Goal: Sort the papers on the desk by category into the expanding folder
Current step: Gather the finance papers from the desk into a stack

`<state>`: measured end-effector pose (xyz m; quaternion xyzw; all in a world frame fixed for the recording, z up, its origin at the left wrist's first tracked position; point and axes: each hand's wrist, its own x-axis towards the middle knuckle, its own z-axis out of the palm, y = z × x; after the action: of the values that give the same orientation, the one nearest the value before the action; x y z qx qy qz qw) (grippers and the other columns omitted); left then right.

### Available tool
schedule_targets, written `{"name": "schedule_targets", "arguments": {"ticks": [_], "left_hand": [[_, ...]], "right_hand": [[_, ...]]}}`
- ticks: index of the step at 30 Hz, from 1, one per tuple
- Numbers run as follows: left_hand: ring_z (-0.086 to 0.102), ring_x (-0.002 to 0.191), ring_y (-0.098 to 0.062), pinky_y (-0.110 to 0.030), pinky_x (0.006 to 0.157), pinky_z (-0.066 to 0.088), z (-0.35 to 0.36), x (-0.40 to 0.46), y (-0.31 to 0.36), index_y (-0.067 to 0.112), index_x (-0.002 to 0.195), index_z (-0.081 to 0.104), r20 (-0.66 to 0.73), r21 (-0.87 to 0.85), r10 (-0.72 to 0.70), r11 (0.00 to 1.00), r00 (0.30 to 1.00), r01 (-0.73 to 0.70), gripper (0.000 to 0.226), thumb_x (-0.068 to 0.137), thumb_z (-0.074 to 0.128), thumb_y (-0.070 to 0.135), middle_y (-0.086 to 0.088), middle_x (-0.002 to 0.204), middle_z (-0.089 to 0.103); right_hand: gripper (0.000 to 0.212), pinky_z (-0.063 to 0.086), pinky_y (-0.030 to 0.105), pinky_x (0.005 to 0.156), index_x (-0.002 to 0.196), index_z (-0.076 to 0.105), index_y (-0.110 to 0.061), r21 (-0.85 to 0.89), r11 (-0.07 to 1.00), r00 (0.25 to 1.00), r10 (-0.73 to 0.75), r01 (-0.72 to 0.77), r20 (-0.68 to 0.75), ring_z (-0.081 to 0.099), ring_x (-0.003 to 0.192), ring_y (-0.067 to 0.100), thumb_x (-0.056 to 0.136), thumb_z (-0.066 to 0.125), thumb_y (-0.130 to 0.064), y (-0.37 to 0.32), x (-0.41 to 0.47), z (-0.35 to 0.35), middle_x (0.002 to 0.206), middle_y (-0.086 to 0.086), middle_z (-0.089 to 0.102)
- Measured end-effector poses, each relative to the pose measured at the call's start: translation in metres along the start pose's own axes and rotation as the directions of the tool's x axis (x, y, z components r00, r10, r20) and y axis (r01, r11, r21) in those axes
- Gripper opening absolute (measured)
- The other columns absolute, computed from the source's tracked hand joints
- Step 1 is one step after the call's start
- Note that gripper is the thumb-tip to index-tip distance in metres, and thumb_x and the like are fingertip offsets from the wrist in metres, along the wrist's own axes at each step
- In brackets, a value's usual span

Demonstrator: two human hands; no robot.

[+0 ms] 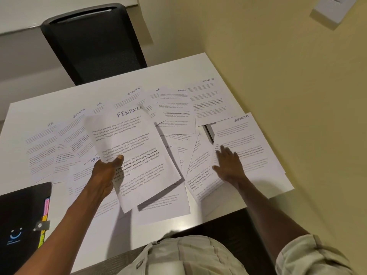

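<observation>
Papers cover the white desk, and the sheet headed FINANCE serves as the landmark here. The left hand holds that FINANCE sheet lifted off the desk and tilted, the thumb laid over its printed face near the left edge and the other fingers hidden behind the page, so the grip is clamped on the sheet; the forearm rises from the lower left. To the right of the FINANCE sheet, the right hand lies palm down with fingers straight and spread, pressing on a stack topped by a sheet headed SPORTS; it grasps nothing. Between the FINANCE sheet and that stack, several loose pages fan out and overlap. Beyond the FINANCE sheet lie sheets headed ADM, another headed SPORTS, and to its left pages headed HR. Below and left of the FINANCE sheet, at the desk's near edge, sits the black expanding folder with coloured tabs along its side. A black chair stands behind the desk.
</observation>
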<state>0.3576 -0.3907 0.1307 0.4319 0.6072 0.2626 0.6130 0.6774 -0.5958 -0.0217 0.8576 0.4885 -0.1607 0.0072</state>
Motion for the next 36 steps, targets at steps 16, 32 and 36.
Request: {"name": "schedule_targets", "arguments": {"ticks": [16, 32, 36], "left_hand": [[0.065, 0.078, -0.023, -0.032, 0.067, 0.051, 0.015, 0.003, -0.006, 0.015, 0.094, 0.064, 0.018, -0.019, -0.033, 0.999, 0.999, 0.033, 0.008, 0.092, 0.067, 0.008, -0.005, 0.094, 0.069], [0.065, 0.075, -0.02, -0.028, 0.058, 0.052, 0.027, 0.008, -0.011, 0.016, 0.093, 0.064, 0.082, -0.012, -0.023, 1.0, 0.996, 0.024, 0.008, 0.093, 0.065, 0.008, -0.005, 0.092, 0.069], [0.067, 0.08, -0.023, -0.035, 0.073, 0.053, 0.03, 0.009, -0.011, 0.014, 0.097, 0.065, 0.146, 0.006, -0.021, 1.0, 0.989, 0.021, 0.01, 0.092, 0.066, 0.006, -0.005, 0.094, 0.07]], "right_hand": [[0.028, 0.052, 0.039, 0.091, 0.099, 0.075, -0.015, 0.094, 0.973, 0.969, -0.195, 0.21, -0.153, 0.061, 0.112, 0.027, 0.076, 0.079, -0.03, -0.027, -0.043, 0.024, 0.125, 0.007, 0.066], [0.056, 0.041, 0.026, 0.073, 0.109, 0.047, -0.015, 0.358, 0.837, 0.869, 0.481, -0.415, -0.117, 0.049, 0.098, 0.021, 0.075, 0.076, -0.05, -0.041, -0.097, 0.027, 0.108, 0.005, 0.047], [0.057, 0.048, 0.026, 0.089, 0.114, 0.052, -0.015, 0.376, 0.911, 0.97, 0.221, -0.17, -0.097, 0.048, 0.106, 0.016, 0.076, 0.075, -0.05, -0.052, -0.109, 0.037, 0.117, 0.004, 0.049]]}}
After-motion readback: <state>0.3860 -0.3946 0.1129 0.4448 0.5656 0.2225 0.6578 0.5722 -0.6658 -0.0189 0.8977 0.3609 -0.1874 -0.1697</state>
